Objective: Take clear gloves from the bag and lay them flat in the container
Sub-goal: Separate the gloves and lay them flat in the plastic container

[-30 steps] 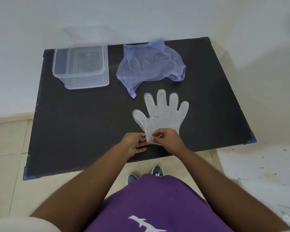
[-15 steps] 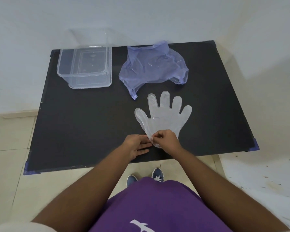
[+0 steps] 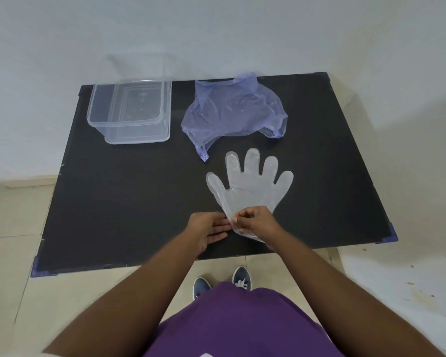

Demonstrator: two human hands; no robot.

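Note:
A clear plastic glove [image 3: 252, 185] lies flat on the black table [image 3: 129, 202], fingers pointing away from me. My right hand [image 3: 254, 222] pinches the glove's cuff edge near the table's front. My left hand [image 3: 207, 231] rests beside it, fingertips touching the same cuff edge. A crumpled blue-purple plastic bag [image 3: 232, 112] lies behind the glove. The clear rectangular container [image 3: 131, 112] stands at the back left, and I see nothing inside it.
A pale wall runs behind the table. Tiled floor shows to the left and in front, with my shoes [image 3: 222, 282] under the table's front edge. Purple tape marks the table corners [image 3: 392, 233].
Both hands stay at the glove's cuff, working its edge with small finger movements. The camera has shifted slightly; the glove, bag and container keep their places.

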